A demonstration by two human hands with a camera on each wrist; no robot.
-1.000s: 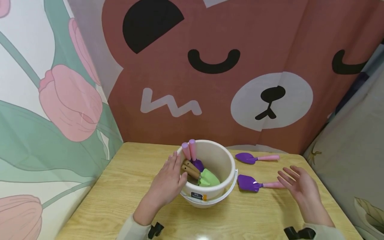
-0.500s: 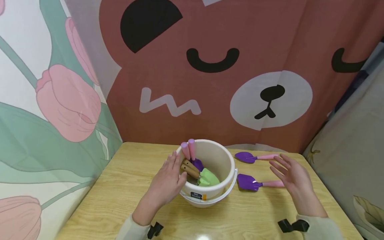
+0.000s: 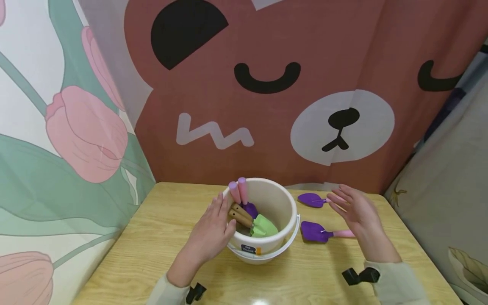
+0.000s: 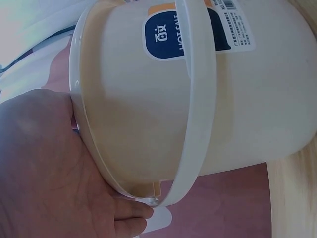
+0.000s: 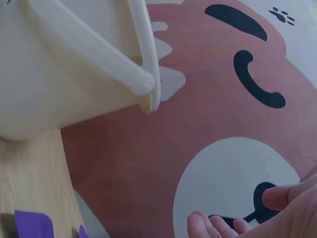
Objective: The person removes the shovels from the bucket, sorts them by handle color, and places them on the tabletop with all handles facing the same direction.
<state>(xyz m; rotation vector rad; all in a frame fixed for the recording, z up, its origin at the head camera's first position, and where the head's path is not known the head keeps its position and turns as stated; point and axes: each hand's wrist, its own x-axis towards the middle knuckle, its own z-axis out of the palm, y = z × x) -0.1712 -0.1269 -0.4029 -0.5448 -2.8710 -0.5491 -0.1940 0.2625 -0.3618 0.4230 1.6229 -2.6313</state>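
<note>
Nearest, pale sleeves with black clips at the wrists. Next, left-hand grip, fingers straight, laid against the left rim of a round cream-white plastic bucket upright on the pale wood-grain tabletop. Crowded inside beside those fingers: brown wooden handles, a light-green tool head, two pink handles. Slung down the near side, a white plastic bail, between bucket and a purple square-bladed, pink-handled shovel. Beyond, right-hand grip, wide, fingers loosely extended, hiding much of the pink handle of a purple pointed trowel. Farthest, brown bear-print fabric.
</note>
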